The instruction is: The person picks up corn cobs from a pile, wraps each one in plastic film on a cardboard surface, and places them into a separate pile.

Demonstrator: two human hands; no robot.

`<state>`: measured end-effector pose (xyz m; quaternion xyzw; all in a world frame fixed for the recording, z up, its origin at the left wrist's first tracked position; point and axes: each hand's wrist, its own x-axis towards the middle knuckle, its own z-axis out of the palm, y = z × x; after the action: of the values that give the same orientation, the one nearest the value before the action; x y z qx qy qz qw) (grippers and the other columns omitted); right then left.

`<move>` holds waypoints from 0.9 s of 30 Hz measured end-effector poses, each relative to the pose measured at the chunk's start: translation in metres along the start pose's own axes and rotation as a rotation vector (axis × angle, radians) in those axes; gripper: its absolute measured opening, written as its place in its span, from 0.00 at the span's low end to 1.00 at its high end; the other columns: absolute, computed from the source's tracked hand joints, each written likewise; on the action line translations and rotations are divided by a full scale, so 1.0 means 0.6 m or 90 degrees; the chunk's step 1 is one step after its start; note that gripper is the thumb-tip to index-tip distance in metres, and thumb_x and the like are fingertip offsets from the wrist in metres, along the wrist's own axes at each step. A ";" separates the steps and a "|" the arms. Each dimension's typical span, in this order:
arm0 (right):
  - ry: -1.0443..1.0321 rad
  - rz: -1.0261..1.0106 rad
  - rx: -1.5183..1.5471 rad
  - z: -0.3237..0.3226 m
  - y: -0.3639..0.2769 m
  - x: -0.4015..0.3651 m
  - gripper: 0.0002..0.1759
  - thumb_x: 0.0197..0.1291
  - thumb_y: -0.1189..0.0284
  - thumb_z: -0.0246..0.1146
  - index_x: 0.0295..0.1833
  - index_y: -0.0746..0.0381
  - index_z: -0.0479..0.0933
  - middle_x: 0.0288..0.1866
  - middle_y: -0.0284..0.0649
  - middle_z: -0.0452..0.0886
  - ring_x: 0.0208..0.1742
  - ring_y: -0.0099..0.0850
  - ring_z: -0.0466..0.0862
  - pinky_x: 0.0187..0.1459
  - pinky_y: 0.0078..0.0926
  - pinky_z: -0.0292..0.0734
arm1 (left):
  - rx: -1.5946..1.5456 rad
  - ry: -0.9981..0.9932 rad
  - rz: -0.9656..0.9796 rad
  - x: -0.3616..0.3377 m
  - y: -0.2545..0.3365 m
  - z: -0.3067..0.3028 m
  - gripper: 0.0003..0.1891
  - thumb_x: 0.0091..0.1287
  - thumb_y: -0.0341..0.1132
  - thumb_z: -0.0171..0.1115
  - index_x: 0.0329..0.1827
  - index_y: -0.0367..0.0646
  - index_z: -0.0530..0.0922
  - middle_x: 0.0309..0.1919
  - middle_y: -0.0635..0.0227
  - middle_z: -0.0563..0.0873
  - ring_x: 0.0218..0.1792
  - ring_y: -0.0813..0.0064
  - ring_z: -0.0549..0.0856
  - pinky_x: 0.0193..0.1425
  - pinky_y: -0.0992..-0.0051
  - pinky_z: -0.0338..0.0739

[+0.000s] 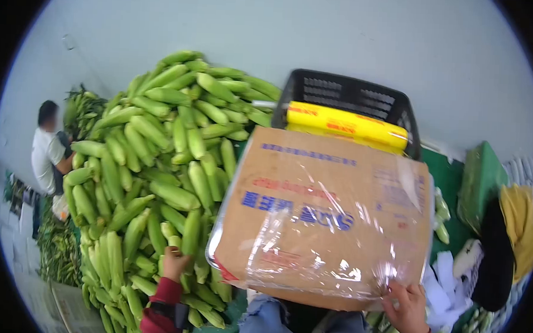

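Note:
My left hand [174,263] is at the lower part of a large heap of green corn ears [154,144], its fingers closed at the tip of one ear. My right hand [404,306] rests at the lower right edge of a cardboard box [329,223] covered in clear plastic film, with thumb and finger pinched together at the film. The box lies in front of my knees. Behind it, a yellow roll of film [346,122] sits on a metal rod across a black basket [341,83].
At the far left a person in a white shirt [44,151] sits beside more corn [81,114]. On the right are a green container [480,182], yellow cloth [519,225], a black cloth [493,265] and white papers [442,293]. A pale wall [355,39] stands behind.

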<state>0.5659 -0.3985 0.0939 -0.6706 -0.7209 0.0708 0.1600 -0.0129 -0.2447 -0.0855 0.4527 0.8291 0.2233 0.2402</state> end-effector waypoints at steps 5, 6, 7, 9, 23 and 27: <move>-0.013 0.011 0.051 -0.002 0.003 -0.006 0.22 0.48 0.70 0.72 0.51 0.58 0.77 0.34 0.29 0.86 0.30 0.33 0.79 0.35 0.32 0.74 | -0.654 -0.352 -0.158 -0.021 0.043 -0.044 0.18 0.70 0.34 0.57 0.61 0.39 0.69 0.48 0.63 0.84 0.47 0.68 0.84 0.54 0.63 0.81; 0.012 -0.005 0.079 0.000 0.008 -0.003 0.21 0.49 0.71 0.72 0.51 0.56 0.77 0.33 0.30 0.85 0.29 0.33 0.80 0.31 0.30 0.75 | -0.722 -0.375 -0.144 -0.060 0.076 -0.055 0.20 0.72 0.37 0.54 0.65 0.43 0.68 0.52 0.64 0.82 0.52 0.67 0.82 0.59 0.54 0.78; 0.009 0.007 0.089 0.003 0.011 -0.005 0.21 0.49 0.71 0.71 0.51 0.56 0.76 0.32 0.31 0.85 0.28 0.33 0.81 0.30 0.30 0.75 | -0.748 -0.356 -0.118 -0.069 0.067 -0.047 0.22 0.71 0.46 0.53 0.65 0.46 0.71 0.52 0.61 0.82 0.53 0.66 0.81 0.59 0.46 0.76; 0.001 0.029 0.109 0.005 0.013 -0.011 0.21 0.50 0.71 0.71 0.51 0.56 0.76 0.32 0.32 0.84 0.27 0.34 0.83 0.28 0.31 0.75 | -0.888 -0.460 -0.115 -0.071 0.059 -0.052 0.27 0.70 0.58 0.50 0.61 0.47 0.74 0.51 0.61 0.82 0.53 0.66 0.80 0.60 0.43 0.74; -0.018 0.040 0.163 0.013 -0.004 0.002 0.20 0.58 0.74 0.67 0.54 0.64 0.70 0.34 0.41 0.81 0.31 0.40 0.84 0.29 0.34 0.78 | -0.023 -0.452 0.828 -0.260 0.566 0.000 0.32 0.53 0.37 0.74 0.62 0.43 0.76 0.52 0.57 0.83 0.51 0.54 0.83 0.53 0.66 0.80; -0.001 0.174 0.714 -0.023 -0.003 -0.015 0.20 0.59 0.76 0.63 0.56 0.65 0.69 0.47 0.48 0.80 0.47 0.44 0.84 0.49 0.35 0.79 | 0.048 -0.607 0.856 -0.275 0.574 0.101 0.28 0.56 0.39 0.71 0.62 0.45 0.77 0.51 0.58 0.84 0.51 0.52 0.82 0.52 0.64 0.80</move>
<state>0.5691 -0.4092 0.1062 -0.5700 -0.4799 0.4631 0.4799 0.3236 -0.2081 0.1021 0.9064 0.1970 0.0751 0.3661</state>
